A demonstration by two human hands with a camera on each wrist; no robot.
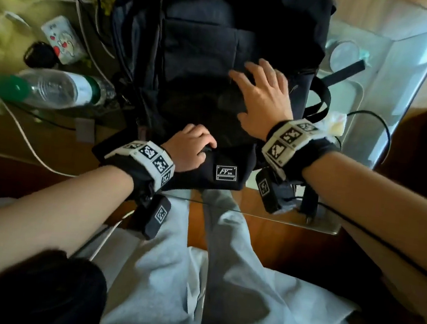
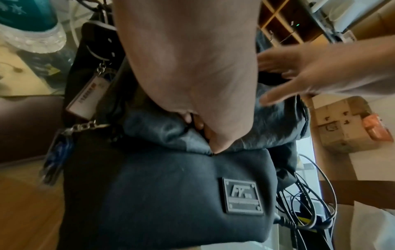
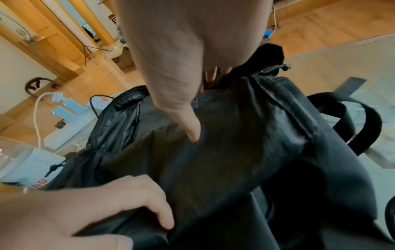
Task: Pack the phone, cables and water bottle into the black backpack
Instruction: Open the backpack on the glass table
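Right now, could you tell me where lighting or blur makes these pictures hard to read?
Head view: the backpack sits in deep shadow, window glare whitens the glass table. Left wrist view: the right hand is motion-blurred. Right wrist view: evenly lit, edges bent by the wide lens.

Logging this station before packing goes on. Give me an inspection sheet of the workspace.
Surface: glass table, backpack lying on it.
Job's things: water bottle lying left of the backpack; phone beyond it; neither packed.
Clutter: dark round object beside phone.
Hands: left hand grips the backpack's near edge; right hand flat on its fabric.
Cables: white and black cables loose at left.
Surroundings: wooden floor.
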